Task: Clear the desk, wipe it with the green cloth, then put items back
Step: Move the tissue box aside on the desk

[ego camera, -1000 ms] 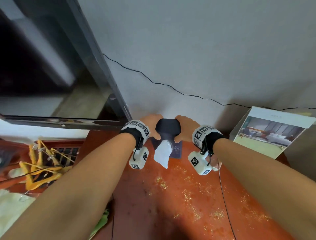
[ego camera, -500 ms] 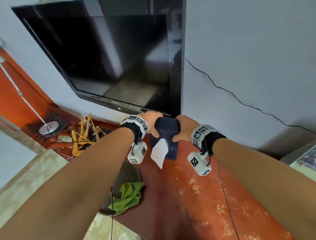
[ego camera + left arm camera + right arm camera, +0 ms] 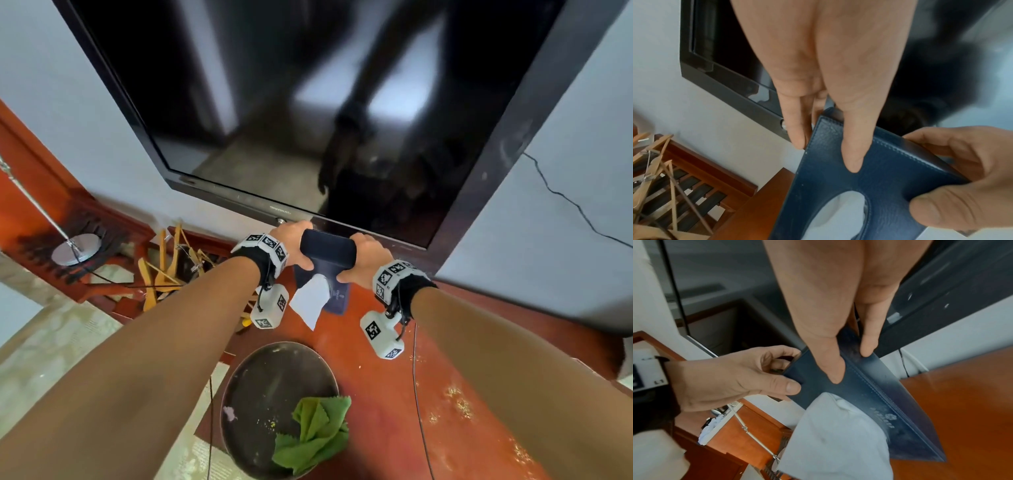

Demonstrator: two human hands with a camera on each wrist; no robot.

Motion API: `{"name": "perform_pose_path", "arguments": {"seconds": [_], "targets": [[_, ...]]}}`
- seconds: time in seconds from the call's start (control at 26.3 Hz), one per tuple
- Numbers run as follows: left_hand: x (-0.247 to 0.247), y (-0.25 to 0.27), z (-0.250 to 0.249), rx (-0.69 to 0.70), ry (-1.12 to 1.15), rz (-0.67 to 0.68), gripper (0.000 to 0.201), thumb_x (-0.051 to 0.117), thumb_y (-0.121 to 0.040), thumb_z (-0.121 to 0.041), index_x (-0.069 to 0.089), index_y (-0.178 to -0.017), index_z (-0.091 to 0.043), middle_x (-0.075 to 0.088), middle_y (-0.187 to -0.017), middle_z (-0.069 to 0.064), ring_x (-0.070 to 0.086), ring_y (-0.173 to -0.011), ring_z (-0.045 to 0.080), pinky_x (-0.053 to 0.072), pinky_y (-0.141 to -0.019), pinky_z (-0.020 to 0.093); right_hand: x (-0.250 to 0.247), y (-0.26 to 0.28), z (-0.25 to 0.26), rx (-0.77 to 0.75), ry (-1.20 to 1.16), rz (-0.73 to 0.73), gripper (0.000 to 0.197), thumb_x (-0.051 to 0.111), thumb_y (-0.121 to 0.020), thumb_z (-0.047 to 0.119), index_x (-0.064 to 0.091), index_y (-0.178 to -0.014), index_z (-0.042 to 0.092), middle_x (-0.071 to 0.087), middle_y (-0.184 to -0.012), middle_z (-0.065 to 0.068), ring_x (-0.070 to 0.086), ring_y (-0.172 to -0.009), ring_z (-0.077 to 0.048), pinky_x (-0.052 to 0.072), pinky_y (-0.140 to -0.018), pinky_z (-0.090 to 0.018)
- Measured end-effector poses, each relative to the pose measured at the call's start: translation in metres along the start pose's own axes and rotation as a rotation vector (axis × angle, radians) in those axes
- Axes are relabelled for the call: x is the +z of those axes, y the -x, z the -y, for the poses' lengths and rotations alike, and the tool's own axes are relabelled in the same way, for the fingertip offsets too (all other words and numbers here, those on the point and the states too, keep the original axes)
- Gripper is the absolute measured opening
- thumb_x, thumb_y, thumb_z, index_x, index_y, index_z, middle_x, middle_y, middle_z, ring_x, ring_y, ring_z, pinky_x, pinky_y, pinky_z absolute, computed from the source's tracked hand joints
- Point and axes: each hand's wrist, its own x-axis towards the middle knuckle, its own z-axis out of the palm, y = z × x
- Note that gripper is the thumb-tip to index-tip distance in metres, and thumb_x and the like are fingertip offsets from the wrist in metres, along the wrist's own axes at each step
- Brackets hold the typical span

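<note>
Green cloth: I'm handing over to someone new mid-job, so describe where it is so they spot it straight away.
Start at the big black TV on the wall and drop down past the two hands holding the dark blue tissue box to the red-brown desk. On the desk's near edge lies a round dark tray; the green cloth lies crumpled on it, the only bright green fabric around.

Black television on wall, wooden hangers beside desk

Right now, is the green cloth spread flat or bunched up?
Bunched up. The green cloth lies crumpled in folds on the round dark tray, untouched; both hands grip the blue tissue box.
</note>
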Motion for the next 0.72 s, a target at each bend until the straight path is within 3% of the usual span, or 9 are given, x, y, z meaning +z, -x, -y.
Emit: {"name": "perform_pose_path", "arguments": {"seconds": [0.19,0.38,0.61,0.72], "targets": [[-0.003,-0.031,0.05,0.0,-0.014,0.036,0.067,0.086,-0.06,-0.025,0.054,-0.117,-0.018,0.065,-0.104,0.005,0.064,-0.093,0.029,0.055,-0.082,0.04,0.028,-0.035,0.033,0.069,0.022,0.047,0.071,0.083,-0.065,0.028,0.045,-0.124,0.02,0.053,-0.113,0.0,0.058,-0.097,-0.024,0.051,-0.08,-0.036],[0.003,-0.057,0.077,0.008,-0.009,0.052,0.068,0.087,-0.058,-0.03,0.053,-0.116,-0.019,0.062,-0.097,0.001,0.061,-0.085,0.024,0.047,-0.069,0.031,0.034,-0.066,0.052,0.119,0.174,0.133,0.07,0.08,-0.07,0.028,0.041,-0.128,0.016,0.054,-0.098,-0.003,0.059,-0.086,-0.028,0.047,-0.067,-0.033],[0.003,-0.085,0.089,0.004,-0.006,0.086,0.065,0.085,-0.059,-0.022,0.05,-0.113,-0.021,0.055,-0.084,-0.003,0.063,-0.085,0.027,0.048,-0.068,0.032,0.044,-0.087,0.062,0.195,0.223,0.139,0.066,0.078,-0.072,0.027,0.04,-0.125,0.013,0.056,-0.098,-0.005,0.063,-0.091,-0.03,0.051,-0.066,-0.035],[0.006,-0.093,0.099,-0.007,0.002,0.079,0.066,0.083,-0.06,-0.02,0.049,-0.116,-0.024,0.058,-0.085,-0.002,0.065,-0.087,0.027,0.049,-0.066,0.031,0.048,-0.095,0.066,0.216,0.208,0.163,0.067,0.076,-0.074,0.028,0.037,-0.127,0.012,0.056,-0.096,-0.005,0.059,-0.084,-0.028,0.051,-0.065,-0.035]]}}
